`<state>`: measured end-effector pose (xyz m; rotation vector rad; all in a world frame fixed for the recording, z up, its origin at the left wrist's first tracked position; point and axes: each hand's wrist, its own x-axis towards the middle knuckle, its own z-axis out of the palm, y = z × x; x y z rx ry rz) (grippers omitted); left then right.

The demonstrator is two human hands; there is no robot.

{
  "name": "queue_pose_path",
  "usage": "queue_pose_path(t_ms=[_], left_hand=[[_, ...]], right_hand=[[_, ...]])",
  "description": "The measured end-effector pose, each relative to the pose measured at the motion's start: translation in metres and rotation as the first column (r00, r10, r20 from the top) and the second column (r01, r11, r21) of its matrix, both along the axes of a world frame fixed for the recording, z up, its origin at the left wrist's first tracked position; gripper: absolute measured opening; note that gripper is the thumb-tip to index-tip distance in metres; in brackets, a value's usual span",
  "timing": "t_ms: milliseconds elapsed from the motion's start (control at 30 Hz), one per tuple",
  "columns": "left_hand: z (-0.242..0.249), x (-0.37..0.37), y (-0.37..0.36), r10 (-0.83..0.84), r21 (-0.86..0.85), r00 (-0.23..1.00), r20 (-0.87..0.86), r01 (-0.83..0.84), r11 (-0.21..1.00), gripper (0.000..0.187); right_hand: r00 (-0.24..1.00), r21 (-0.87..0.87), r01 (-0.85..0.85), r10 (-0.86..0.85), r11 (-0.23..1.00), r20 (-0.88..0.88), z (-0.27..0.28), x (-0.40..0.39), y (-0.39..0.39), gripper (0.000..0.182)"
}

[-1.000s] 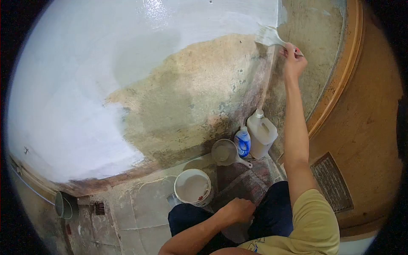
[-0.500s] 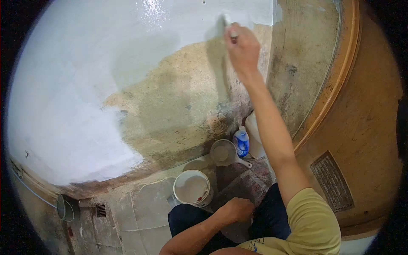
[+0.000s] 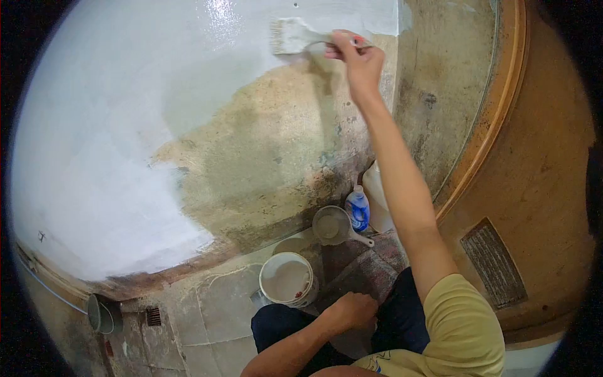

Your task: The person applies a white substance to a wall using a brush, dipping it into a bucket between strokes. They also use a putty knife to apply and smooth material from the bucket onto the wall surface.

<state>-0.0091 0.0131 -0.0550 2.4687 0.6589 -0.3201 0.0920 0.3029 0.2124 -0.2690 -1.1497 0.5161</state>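
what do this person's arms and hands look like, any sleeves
The left hand and right hand are bare, as are the wrists. The right arm has a short, loose yellow sleeve, creased in folds, ending on the upper arm. The left forearm is bare; any sleeve above it is out of frame.

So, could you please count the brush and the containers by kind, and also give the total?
Brush: 1
Buckets: 2 (white bucket, dark bucket)
Dipper: 1
Bottle: 1
Jug: 1, partly hidden by the arm
Total: 6
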Motion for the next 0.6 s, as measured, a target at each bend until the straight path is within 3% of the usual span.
queue_pose_path(t_ms=[100, 167, 267, 333, 367, 433, 467, 533, 600], left_hand=[[0.014, -0.005, -0.002, 0.009, -0.012, 0.999, 0.037, -0.008, 1.0, 0.025], [0.012, -0.007, -0.002, 0.012, 0.004, 0.997, 0.08, -0.012, 1.0, 0.025], [0.002, -0.004, 0.0, -0.005, -0.027, 1.0, -0.003, 0.005, 1.0, 0.026], [0.009, -0.004, 0.001, 0.0, -0.054, 0.999, -0.032, -0.001, 0.999, 0.026], [0.008, -0.005, 0.001, -0.003, -0.051, 1.0, -0.025, 0.001, 0.999, 0.026], [0.004, -0.006, 0.0, -0.035, 0.054, 0.998, 0.045, 0.032, 0.998, 0.021], [0.006, -0.003, -0.001, -0.038, 0.052, 0.998, 0.047, 0.035, 0.998, 0.021], [0.015, 0.0, -0.003, 0.024, 0.028, 1.0, -0.005, -0.024, 0.999, 0.02], [0.016, 0.001, -0.004, 0.017, 0.037, 1.0, -0.007, -0.017, 0.999, 0.02]], right_hand=[[0.995, -0.109, 0.103, -0.103, 0.989, 0.004, -0.009, 0.059, 0.021, 0.027], [0.998, -0.085, 0.032, -0.037, 0.996, -0.055, -0.017, 0.108, 0.043, 0.025], [0.985, -0.106, 0.102, -0.115, 0.989, -0.125, -0.021, 0.165, 0.047, 0.024], [0.92, -0.191, 0.377, -0.391, 0.906, -0.038, -0.018, 0.182, 0.035, 0.028], [0.919, -0.186, 0.381, -0.393, 0.906, -0.033, -0.016, 0.185, 0.035, 0.028], [0.727, -0.119, 0.684, -0.659, 0.72, 0.193, -0.012, 0.179, 0.021, 0.028], [0.724, -0.119, 0.686, -0.661, 0.717, 0.196, -0.011, 0.172, 0.015, 0.028], [0.512, 0.056, 0.843, -0.829, 0.536, 0.227, -0.005, 0.146, 0.001, 0.025], [0.465, 0.1, 0.863, -0.856, 0.495, 0.224, 0.0, 0.127, -0.002, 0.022]])
